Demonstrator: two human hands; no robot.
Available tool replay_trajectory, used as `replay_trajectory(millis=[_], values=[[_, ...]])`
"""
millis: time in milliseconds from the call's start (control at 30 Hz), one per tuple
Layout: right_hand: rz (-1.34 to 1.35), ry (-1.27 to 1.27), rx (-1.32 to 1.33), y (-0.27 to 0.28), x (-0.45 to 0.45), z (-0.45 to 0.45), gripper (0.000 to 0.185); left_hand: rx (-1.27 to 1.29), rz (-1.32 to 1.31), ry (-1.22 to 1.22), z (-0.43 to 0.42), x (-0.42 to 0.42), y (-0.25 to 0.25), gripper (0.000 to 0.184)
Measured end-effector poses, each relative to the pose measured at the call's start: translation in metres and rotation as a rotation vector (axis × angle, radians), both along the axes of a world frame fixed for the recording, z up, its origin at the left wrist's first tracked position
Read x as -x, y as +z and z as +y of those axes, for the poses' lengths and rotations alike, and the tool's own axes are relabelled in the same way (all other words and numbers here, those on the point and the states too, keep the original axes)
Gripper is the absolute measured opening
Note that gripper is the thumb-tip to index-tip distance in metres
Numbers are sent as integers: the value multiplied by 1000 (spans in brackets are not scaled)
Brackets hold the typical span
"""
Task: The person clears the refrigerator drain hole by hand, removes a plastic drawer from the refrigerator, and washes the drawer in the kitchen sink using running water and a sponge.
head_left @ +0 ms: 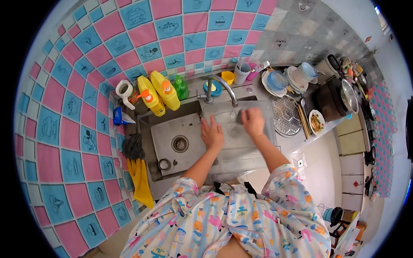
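Note:
A large clear plastic panel or shallow box (232,148) lies over the right side of the sink, below the faucet (215,88); its exact shape is hard to make out. My left hand (212,134) rests at its left part, fingers spread. Above its upper right part is my right hand (253,121), slightly blurred, with curled fingers. Something greyish shows at those fingertips, too unclear to name. To the left, the steel sink basin (165,129) has a drain strainer (180,143) and a small round metal piece (164,164).
Yellow bottles (165,90) and a green bottle (180,88) stand behind the basin. Yellow gloves (140,182) hang at left. On the right are a perforated metal rack (286,116), chopsticks (303,121), a plate of food (317,122), stacked bowls (305,73) and a dark cooker (331,101).

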State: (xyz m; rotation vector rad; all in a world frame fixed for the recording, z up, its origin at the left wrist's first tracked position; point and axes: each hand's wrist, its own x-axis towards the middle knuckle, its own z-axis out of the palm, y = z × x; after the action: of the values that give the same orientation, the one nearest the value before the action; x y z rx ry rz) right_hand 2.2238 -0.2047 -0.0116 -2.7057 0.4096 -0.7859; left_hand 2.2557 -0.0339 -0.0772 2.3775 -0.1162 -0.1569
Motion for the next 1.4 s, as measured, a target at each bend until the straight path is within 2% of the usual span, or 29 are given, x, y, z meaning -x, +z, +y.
replay_trajectory(millis=[33, 133, 233, 367, 467, 567, 633, 700, 733, 833, 933, 1033, 1067, 1267, 1400], values=[[70, -103, -18, 5, 1, -18, 24, -36, 14, -12, 0, 1, 8, 55], [150, -274, 274, -7, 0, -44, 36, -91, 19, -34, -3, 3, 12, 59], [248, -168, 170, -18, -9, -15, 49, -109, 10, -24, -10, 0, 10, 59], [284, 254, 134, -22, 16, 34, 52, -89, -10, 1, -12, 2, 6, 56], [367, 503, 150, -12, 67, 32, 52, -67, -22, 5, -12, 1, 1, 54], [583, 452, 46, 23, 96, -12, 52, -107, -19, 5, -11, 1, 4, 53], [565, 248, 105, 33, 100, -44, 54, -88, -40, -5, -9, 2, 1, 52], [428, 159, 134, 27, 83, -49, 55, -76, -46, -7, -8, 2, -3, 52], [358, 111, 147, 24, 75, -47, 56, -74, -44, -7, -9, 1, -4, 52], [409, 45, 149, 13, 40, -1, 54, -97, -31, 6, -12, -1, -3, 52], [350, 403, 156, -8, 16, 28, 52, -112, -11, 8, -12, -3, -3, 51], [352, 602, 104, -17, -3, 3, 51, -117, -23, 8, -11, -2, -5, 51], [340, 583, 78, -14, -4, -13, 50, -118, -32, 11, -11, -2, -5, 51], [330, 85, 203, -5, 9, -102, 49, -115, 37, 66, -16, 1, 9, 51], [340, -151, 208, -16, -6, -90, 52, -128, 93, 82, -20, 1, 14, 52]])
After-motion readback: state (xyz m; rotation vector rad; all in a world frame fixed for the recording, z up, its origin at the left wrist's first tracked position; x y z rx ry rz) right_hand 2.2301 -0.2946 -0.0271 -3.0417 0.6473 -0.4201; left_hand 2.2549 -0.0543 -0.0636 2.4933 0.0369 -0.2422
